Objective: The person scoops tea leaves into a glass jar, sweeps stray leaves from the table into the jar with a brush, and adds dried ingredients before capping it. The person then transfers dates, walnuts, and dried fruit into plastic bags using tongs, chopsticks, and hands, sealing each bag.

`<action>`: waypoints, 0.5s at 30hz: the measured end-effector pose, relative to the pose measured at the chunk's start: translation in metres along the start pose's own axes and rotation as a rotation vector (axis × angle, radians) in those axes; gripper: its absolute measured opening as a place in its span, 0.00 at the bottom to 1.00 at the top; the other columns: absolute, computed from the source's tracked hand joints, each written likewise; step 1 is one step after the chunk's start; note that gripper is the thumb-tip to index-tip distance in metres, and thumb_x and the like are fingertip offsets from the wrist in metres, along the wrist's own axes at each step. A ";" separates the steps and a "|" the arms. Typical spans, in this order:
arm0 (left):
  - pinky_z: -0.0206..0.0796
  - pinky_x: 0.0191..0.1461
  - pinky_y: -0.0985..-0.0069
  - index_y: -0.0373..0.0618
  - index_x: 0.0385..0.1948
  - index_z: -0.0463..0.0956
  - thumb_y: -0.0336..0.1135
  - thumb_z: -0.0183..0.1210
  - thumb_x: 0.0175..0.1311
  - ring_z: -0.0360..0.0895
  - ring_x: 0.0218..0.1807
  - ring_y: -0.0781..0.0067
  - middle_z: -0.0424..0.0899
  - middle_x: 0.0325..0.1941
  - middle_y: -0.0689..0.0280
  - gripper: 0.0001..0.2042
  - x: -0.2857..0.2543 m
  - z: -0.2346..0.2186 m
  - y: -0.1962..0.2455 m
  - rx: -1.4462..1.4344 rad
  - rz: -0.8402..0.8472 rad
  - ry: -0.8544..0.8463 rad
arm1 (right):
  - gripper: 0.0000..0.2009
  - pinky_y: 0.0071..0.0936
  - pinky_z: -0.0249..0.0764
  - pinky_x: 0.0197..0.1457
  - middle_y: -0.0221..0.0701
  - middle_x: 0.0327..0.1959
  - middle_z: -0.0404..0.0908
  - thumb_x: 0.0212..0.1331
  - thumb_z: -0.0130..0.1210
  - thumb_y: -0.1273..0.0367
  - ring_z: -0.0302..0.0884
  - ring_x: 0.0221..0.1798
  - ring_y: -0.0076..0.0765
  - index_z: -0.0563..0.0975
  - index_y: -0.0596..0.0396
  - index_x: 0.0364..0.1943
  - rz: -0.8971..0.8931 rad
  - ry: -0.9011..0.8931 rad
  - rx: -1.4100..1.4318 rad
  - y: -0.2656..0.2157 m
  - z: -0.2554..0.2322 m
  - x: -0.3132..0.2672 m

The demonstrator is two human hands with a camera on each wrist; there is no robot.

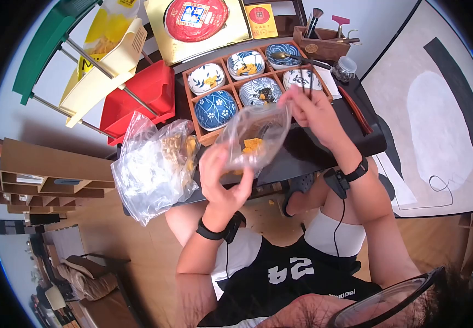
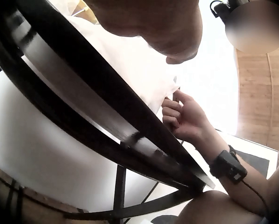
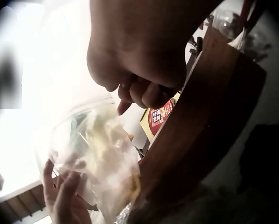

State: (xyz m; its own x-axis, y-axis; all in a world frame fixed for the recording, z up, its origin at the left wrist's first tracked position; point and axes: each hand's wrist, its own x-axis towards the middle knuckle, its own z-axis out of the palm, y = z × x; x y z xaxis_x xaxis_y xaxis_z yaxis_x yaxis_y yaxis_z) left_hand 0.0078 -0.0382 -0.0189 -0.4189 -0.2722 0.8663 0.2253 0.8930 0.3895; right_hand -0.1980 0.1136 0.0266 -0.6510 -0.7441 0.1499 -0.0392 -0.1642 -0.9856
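A clear plastic bag with orange-yellow dried pieces in it is stretched between both hands over the table's front edge. My left hand holds its lower left side between thumb and fingers. At the upper right corner my right hand pinches the bag's edge. Thin dark tweezers stick up from the right hand. In the right wrist view the bag hangs below the curled right hand, with left fingers behind it. Behind the bag, a compartmented wooden tray holds several patterned bowls.
Orange pieces lie in a bowl, dark bits in another. A spoon lies across the back bowls. Bulging plastic bags sit left, near a red bin. A glass jar and wooden tool box stand back right.
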 end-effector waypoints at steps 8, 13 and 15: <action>0.64 0.71 0.63 0.37 0.73 0.56 0.21 0.63 0.62 0.78 0.63 0.58 0.78 0.64 0.46 0.36 0.015 -0.004 -0.011 -0.121 -0.333 -0.109 | 0.11 0.15 0.55 0.29 0.16 0.28 0.77 0.70 0.61 0.66 0.61 0.26 0.10 0.84 0.55 0.50 0.018 -0.130 -0.026 0.005 0.006 -0.003; 0.71 0.62 0.70 0.37 0.70 0.61 0.19 0.61 0.66 0.81 0.58 0.64 0.81 0.58 0.53 0.30 0.010 -0.004 -0.012 -0.089 -0.369 -0.059 | 0.06 0.16 0.58 0.29 0.18 0.29 0.79 0.67 0.63 0.70 0.63 0.26 0.12 0.85 0.55 0.44 0.037 -0.029 0.017 -0.001 0.003 -0.005; 0.72 0.60 0.73 0.38 0.68 0.61 0.17 0.59 0.68 0.81 0.55 0.68 0.80 0.52 0.58 0.27 0.010 -0.009 -0.008 -0.149 -0.421 -0.023 | 0.05 0.17 0.58 0.28 0.18 0.27 0.78 0.67 0.64 0.70 0.63 0.25 0.12 0.84 0.56 0.39 0.009 0.100 0.186 -0.004 0.002 -0.005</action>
State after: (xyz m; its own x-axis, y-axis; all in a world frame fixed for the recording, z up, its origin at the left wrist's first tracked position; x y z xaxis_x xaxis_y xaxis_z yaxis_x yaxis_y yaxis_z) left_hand 0.0103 -0.0511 -0.0105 -0.5197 -0.5914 0.6165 0.1545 0.6447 0.7487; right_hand -0.1934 0.1163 0.0297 -0.7229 -0.6798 0.1238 0.1015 -0.2818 -0.9541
